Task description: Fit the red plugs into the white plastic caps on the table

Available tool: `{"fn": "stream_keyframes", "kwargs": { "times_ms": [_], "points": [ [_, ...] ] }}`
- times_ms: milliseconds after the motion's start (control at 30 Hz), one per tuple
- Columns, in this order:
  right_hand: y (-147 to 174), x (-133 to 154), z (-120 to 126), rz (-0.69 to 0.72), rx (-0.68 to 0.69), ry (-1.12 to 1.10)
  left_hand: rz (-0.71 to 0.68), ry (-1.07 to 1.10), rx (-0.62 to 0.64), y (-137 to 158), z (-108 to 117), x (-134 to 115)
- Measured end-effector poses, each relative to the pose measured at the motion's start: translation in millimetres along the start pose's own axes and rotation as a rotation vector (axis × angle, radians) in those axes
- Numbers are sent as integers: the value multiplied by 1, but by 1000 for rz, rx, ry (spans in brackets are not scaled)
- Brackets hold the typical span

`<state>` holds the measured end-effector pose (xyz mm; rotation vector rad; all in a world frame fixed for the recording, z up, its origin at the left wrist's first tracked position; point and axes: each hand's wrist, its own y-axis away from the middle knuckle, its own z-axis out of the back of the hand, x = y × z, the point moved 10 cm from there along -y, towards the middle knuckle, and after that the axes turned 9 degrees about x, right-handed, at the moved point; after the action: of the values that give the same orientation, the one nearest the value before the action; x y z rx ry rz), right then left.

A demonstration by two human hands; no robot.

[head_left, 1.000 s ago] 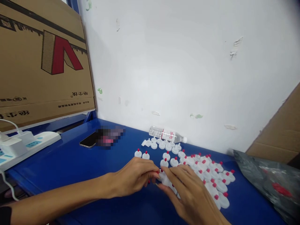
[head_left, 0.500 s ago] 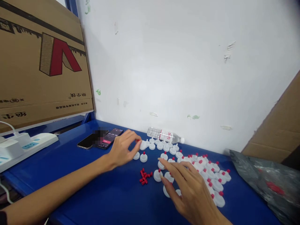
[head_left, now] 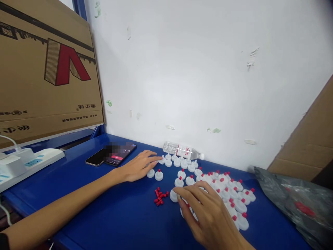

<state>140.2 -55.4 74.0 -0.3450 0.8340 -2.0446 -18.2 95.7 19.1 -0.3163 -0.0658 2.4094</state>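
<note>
My left hand is open, its fingers stretched toward a white nozzle cap at the left end of a group of plain white caps. Just below it stand two more white caps, one with a red tip. Over the nearer caps, my right hand is bent, with index finger and thumb closed at a white cap; the fingers cover its tip. Between the hands lies a small pile of loose red tips. Many red-tipped white caps spread to the right, partly hidden by my right hand.
A clear plastic bottle lies along the wall behind the caps. Two phones rest at the left, near a white power strip. A grey plastic bag lies at the right. A large cardboard box stands at the left.
My left hand has opened from a pinch and its fingers now extend to the right. My right hand has come down slightly, its index finger now over the near cap's red tip.
</note>
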Motion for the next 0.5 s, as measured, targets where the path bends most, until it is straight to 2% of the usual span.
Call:
{"fn": "stream_keyframes", "kwargs": {
  "times_ms": [67,167,333,500],
  "points": [
    [-1,1,1,6,-4,-5,3,18,66,-1,-8,0],
    [-2,3,2,20,-8,-10,-7,14,46,-3,-9,3],
    [-1,2,1,10,-5,-9,-32,81,-137,-2,13,3],
    [3,-12,-1,-97,-10,63,-140,230,-312,11,38,-28]
  ]
}}
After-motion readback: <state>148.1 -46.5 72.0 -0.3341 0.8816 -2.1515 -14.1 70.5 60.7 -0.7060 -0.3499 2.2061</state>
